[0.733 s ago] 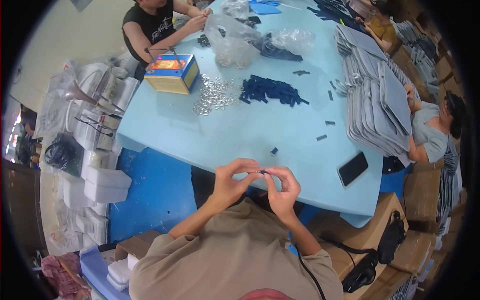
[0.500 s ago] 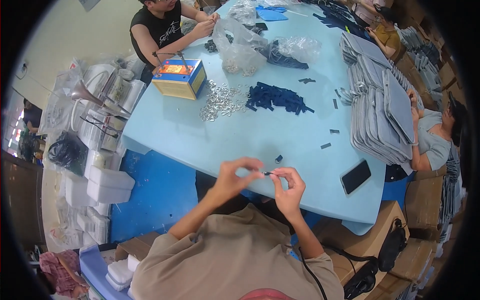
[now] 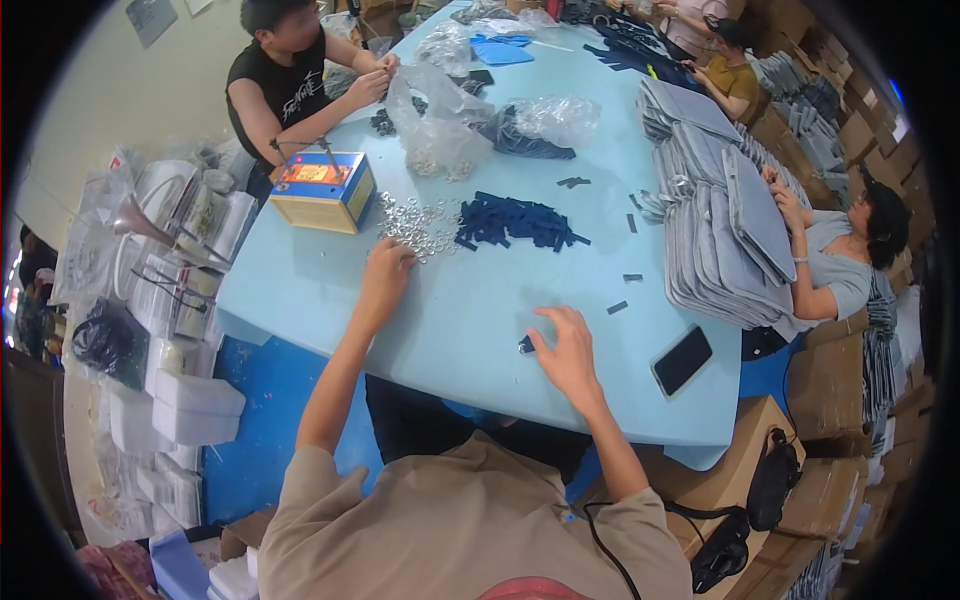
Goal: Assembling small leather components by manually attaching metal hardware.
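Both hands on the light blue worktop (image 3: pixel 330 300)

Left hand (image 3: pixel 385 278) reaches the far pile of metal rings (image 3: pixel 420 222), fingers curled on them; right hand (image 3: pixel 568 350), fingers spread, presses a small dark strap piece (image 3: pixel 526 345) near the edge.

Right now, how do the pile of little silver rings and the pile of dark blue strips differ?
The silver rings are small, round, shiny and loosely scattered; the dark blue strips are flat, matte, oblong and heaped together. The left hand reaches the rings; no hand touches the strip pile. Both lie on the light blue table.
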Tool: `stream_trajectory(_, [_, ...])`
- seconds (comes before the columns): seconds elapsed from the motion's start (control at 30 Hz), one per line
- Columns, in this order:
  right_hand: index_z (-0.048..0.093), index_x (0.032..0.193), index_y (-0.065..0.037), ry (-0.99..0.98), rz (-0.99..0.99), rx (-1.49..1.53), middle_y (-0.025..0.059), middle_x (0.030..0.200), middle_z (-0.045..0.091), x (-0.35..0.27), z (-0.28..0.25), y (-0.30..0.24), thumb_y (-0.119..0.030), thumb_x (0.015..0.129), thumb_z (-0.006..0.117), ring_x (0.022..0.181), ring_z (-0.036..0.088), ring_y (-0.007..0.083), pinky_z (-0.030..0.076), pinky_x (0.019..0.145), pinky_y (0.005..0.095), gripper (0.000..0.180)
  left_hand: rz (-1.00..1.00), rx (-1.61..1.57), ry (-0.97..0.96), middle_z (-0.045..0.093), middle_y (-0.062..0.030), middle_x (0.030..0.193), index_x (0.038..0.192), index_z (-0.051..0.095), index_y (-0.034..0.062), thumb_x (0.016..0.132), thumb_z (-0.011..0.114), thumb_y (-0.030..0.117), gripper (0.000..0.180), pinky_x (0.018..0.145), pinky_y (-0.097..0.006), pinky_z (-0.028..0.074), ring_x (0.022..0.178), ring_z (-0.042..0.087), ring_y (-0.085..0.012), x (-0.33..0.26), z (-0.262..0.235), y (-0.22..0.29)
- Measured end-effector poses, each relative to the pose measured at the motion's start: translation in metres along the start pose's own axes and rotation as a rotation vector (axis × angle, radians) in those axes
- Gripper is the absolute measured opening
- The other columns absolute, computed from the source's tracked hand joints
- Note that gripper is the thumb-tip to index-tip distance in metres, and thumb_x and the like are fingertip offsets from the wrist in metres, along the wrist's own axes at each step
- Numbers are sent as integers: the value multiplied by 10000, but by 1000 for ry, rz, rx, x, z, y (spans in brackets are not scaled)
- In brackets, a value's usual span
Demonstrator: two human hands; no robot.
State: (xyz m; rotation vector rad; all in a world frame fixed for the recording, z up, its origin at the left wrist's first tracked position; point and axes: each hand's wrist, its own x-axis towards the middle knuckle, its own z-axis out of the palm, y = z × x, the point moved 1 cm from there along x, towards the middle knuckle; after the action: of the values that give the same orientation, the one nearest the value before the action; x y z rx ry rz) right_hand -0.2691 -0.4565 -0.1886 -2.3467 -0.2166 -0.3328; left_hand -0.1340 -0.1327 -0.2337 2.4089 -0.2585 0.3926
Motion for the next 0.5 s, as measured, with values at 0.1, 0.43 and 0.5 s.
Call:
stream_trajectory(0.1, [708,1110,7,-29,-75,-55,177,1128,660,46,22,14,-122,863,760,1134,568,361,481,970,428,283,15,16,-3,650,-171,962,934,744,14,849,731,64,100,846,-463,499,967,632,-384,3,5,-6])
stream_trajectory(0.43, [710,968,-18,116,-29,-123,134,963,648,139,88,50,-82,831,786,1005,576,324,497,894,436,169,-34,-135,-105,705,-162,774,913,744,1,782,784,22,139,632,-372,527,652,675,-275,-1,-6,6])
stream_trajectory(0.5, [704,953,-26,123,-27,-98,123,913,656,134,86,53,-62,827,784,968,582,323,499,885,437,154,-107,-255,-78,730,-105,727,915,753,-7,825,805,64,125,621,-307,523,639,672,-168,-15,-6,17])
